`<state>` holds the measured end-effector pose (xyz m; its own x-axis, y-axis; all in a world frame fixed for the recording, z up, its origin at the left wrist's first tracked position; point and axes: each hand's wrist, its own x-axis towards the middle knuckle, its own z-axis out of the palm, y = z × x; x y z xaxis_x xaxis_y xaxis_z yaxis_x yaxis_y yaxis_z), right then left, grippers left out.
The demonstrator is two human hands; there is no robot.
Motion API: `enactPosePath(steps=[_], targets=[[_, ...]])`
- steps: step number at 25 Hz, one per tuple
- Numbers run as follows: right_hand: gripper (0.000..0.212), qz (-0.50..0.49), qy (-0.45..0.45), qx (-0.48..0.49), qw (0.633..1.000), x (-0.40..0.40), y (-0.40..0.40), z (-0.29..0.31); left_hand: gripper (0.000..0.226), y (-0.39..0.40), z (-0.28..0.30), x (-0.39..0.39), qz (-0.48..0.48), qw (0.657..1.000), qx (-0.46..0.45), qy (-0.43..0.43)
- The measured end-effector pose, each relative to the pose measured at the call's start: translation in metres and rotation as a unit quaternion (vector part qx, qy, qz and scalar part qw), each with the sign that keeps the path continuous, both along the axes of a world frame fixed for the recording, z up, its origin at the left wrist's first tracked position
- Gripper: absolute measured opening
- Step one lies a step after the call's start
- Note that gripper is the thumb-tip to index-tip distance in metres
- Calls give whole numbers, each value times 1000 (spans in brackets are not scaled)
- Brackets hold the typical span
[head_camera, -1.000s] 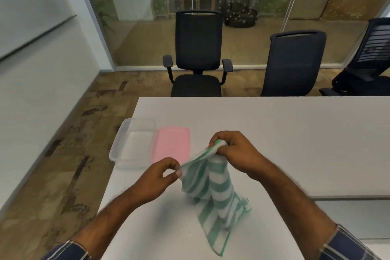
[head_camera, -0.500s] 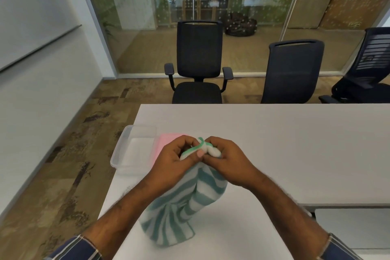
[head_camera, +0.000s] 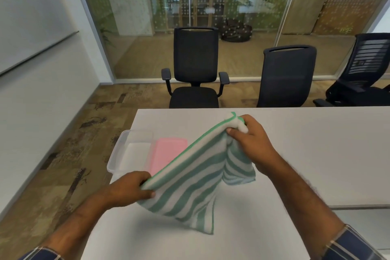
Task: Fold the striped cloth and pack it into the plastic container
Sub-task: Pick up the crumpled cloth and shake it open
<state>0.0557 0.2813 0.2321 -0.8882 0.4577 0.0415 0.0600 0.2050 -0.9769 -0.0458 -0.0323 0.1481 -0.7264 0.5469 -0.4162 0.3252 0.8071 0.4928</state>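
Both hands are on the striped cloth [head_camera: 190, 183]: left hand [head_camera: 130, 190] pinching the near corner low, right hand [head_camera: 249, 139] clamping the far corner high, cloth hanging over the table [head_camera: 306, 154]. Beyond sits the plastic container [head_camera: 128, 154], open, pink lid [head_camera: 168, 154] beside it. Best play, I'd say: keep that top edge taut, match corners squarely, then lay it flat before creasing.

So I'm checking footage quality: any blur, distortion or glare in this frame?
Head view: wide-angle bending curves the wall edges; the striped cloth and both hands look slightly soft; reflections wash the glass wall; soft shadow under the cloth on the table.
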Motion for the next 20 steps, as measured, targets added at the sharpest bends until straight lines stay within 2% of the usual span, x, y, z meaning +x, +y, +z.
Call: enactPosePath(steps=[2, 4, 7, 9, 11, 13, 16, 20], targets=[[18, -26, -10, 14, 1000, -1, 6, -1, 18, -15, -6, -12, 29, 1000, -6, 3], [23, -52, -29, 13, 998, -2, 10, -2, 9, -21, -6, -17, 116, 987, 105, -21], [28, -89, -56, 0, 994, -1, 17, -1, 3, -15, 1, -16, 280, 917, 282, -36], [34, -108, -69, 0, 992, 0, 20, -1, 6, -7, 10, -14, 371, 863, 341, -39], [34, -107, -106, -19, 988, 0, 21, -1, 10, 2, 23, -15, 428, 829, 351, -79], [25, -84, -139, -64, 985, 0, 19, -1, 11, 13, 38, -14, 433, 811, 356, -169], [21, -31, -134, -70, 988, 4, 11, -4, 25, 34, 62, -8, 353, 809, 391, -260], [15, 10, -71, -95, 993, 10, -11, -11, 19, 64, 83, 6, 293, 817, 426, -256]])
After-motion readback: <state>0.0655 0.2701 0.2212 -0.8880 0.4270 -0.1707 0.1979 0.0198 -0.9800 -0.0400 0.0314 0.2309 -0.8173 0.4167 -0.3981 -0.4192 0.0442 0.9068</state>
